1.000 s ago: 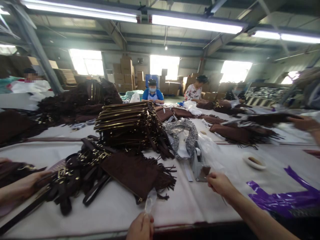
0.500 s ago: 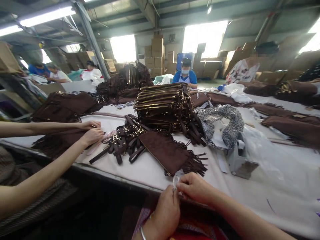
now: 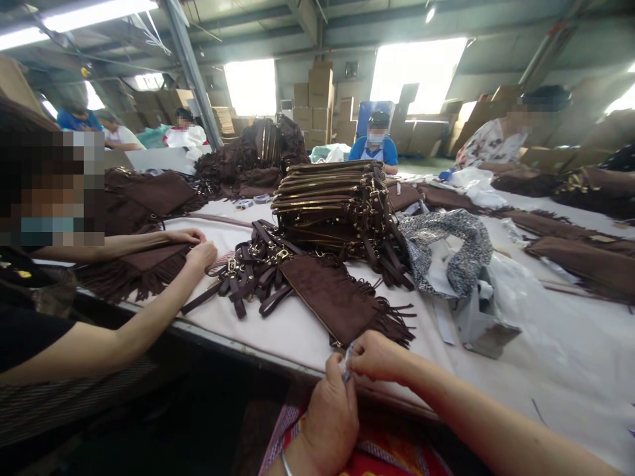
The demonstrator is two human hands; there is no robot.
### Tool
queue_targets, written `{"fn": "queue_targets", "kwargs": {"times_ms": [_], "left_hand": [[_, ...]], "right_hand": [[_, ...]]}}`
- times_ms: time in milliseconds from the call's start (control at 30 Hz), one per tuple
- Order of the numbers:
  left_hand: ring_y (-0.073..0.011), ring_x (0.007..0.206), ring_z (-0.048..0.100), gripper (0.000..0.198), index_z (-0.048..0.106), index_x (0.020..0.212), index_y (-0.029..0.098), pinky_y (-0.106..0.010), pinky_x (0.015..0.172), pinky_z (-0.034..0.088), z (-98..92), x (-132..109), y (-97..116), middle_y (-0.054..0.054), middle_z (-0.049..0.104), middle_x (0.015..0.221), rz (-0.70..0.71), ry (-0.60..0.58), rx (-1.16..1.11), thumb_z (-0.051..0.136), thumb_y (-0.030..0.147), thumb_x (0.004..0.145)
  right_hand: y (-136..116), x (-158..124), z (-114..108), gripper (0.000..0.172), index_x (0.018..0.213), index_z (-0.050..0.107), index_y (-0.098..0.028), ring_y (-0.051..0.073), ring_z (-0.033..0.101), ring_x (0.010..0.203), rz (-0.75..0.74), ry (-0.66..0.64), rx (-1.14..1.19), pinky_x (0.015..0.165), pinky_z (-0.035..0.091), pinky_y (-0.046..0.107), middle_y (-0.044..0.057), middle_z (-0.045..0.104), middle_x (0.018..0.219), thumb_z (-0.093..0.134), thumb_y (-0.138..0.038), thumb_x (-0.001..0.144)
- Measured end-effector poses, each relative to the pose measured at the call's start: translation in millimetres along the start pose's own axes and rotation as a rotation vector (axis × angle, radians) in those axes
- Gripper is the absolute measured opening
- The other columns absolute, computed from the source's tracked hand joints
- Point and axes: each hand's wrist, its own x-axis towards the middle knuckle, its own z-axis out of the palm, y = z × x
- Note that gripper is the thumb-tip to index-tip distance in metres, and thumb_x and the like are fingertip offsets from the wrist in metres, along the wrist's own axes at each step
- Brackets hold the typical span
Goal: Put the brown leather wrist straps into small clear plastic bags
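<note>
At the table's front edge, my left hand (image 3: 330, 413) and my right hand (image 3: 380, 357) pinch a small clear plastic piece (image 3: 347, 360) between them; it looks like a wrapper, but its exact kind is hard to make out. Just beyond my fingers lies a dark brown fringed pouch (image 3: 325, 294), its zipper edge toward me and its fringe to the right. Left of the pouch is a heap of brown straps (image 3: 253, 271) with gold clasps. Behind it rises a stack of brown pouches (image 3: 322, 198) with gold zippers.
A co-worker's hands (image 3: 198, 248) handle another fringed pouch (image 3: 153, 258) at left. On the right are a speckled grey cloth (image 3: 461, 244), a grey box-like holder (image 3: 481, 330) and clear plastic sheeting (image 3: 536, 317). More brown pouches (image 3: 580, 264) lie farther right. Other people sit across the table.
My two hands have stayed together on the plastic piece, with the right hand slightly higher. At left, the co-worker's head and shoulder have come into view. The camera view has shifted slightly.
</note>
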Motion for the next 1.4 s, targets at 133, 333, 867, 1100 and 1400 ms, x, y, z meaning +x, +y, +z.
{"fn": "queue_targets", "kwargs": {"times_ms": [133, 333, 867, 1100, 1400], "left_hand": [[-0.0300, 0.084, 0.064, 0.026, 0.052, 0.109, 0.018, -0.040, 0.076, 0.044, -4.3, -0.2, 0.0, -0.015, 0.067, 0.091, 0.326, 0.084, 0.684, 0.033, 0.026, 0.094], [-0.0223, 0.078, 0.064, 0.015, 0.056, 0.093, 0.021, -0.032, 0.070, 0.045, -5.8, -0.7, 8.9, -0.008, 0.068, 0.084, 0.346, 0.105, 0.563, 0.041, 0.026, 0.092], [-0.0027, 0.043, 0.037, 0.022, 0.052, 0.082, 0.015, -0.016, 0.040, 0.030, 0.3, -1.6, 16.2, 0.003, 0.056, 0.066, -0.192, -0.062, -0.309, 0.061, 0.035, 0.081], [-0.0018, 0.042, 0.038, 0.024, 0.051, 0.086, 0.018, -0.015, 0.041, 0.029, 2.4, -4.4, 19.2, 0.005, 0.054, 0.064, -0.428, -0.155, -0.477, 0.065, 0.036, 0.079], [-0.0116, 0.041, 0.049, 0.037, 0.059, 0.075, 0.017, -0.023, 0.042, 0.037, 3.4, -12.4, 24.3, 0.002, 0.056, 0.050, -0.044, -0.043, 0.227, 0.048, 0.050, 0.088]], "right_hand": [[-3.9, -4.2, 0.9, 0.018, 0.049, 0.064, -0.015, 0.009, 0.043, 0.042, -0.024, 0.048, -0.039, 0.043, 0.026, 0.022, -0.003, 0.051, 0.040, 0.058, -0.024, 0.064], [10.8, -21.3, 8.2, 0.020, 0.050, 0.065, -0.016, 0.009, 0.042, 0.044, -0.076, 0.016, 0.125, 0.045, 0.027, 0.022, -0.003, 0.053, 0.043, 0.052, -0.015, 0.065], [31.4, -31.5, 38.6, 0.023, 0.065, 0.069, -0.016, 0.014, 0.058, 0.060, -0.236, 0.187, 0.464, 0.056, 0.040, 0.021, 0.000, 0.070, 0.064, 0.047, -0.016, 0.071], [36.0, -26.4, 43.0, 0.020, 0.068, 0.070, -0.016, 0.014, 0.058, 0.061, -0.197, 0.263, 0.409, 0.054, 0.039, 0.021, 0.000, 0.068, 0.063, 0.050, -0.016, 0.068], [32.7, -31.5, 36.0, 0.011, 0.069, 0.065, -0.016, 0.010, 0.048, 0.049, -0.108, 0.015, 0.674, 0.047, 0.032, 0.021, -0.002, 0.061, 0.055, 0.055, -0.020, 0.067]]}}
